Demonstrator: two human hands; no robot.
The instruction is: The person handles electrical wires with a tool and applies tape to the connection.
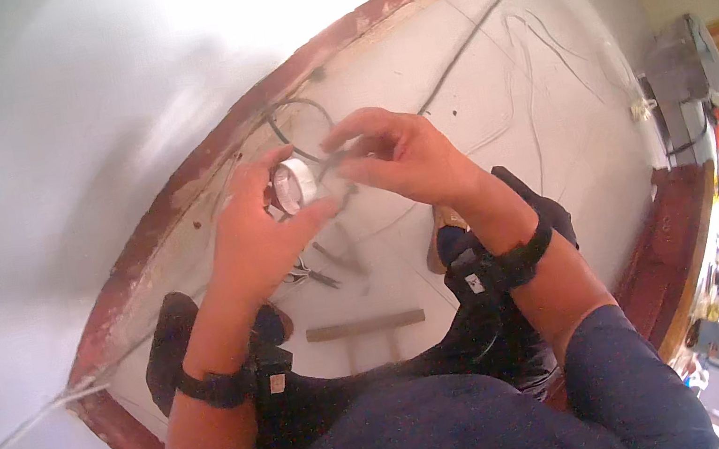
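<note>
My left hand (255,223) is curled round a white roll (300,180), apparently tape, holding it on its side. Just to its right, my right hand (401,160) has thumb and fingers closed on a dark cable (327,169), slightly blurred by motion. The cable loops up behind both hands. Below them, a metal hand tool (321,277) like pliers or cutters lies on the pale floor, partly behind my left hand and wrist.
A worn red skirting (381,10) borders the white wall. Loose wires (523,45) trail across the floor (580,121). A wooden bar (365,325) lies between my legs. At the right stand a reddish board (670,258), grey containers (694,64) and assorted small items.
</note>
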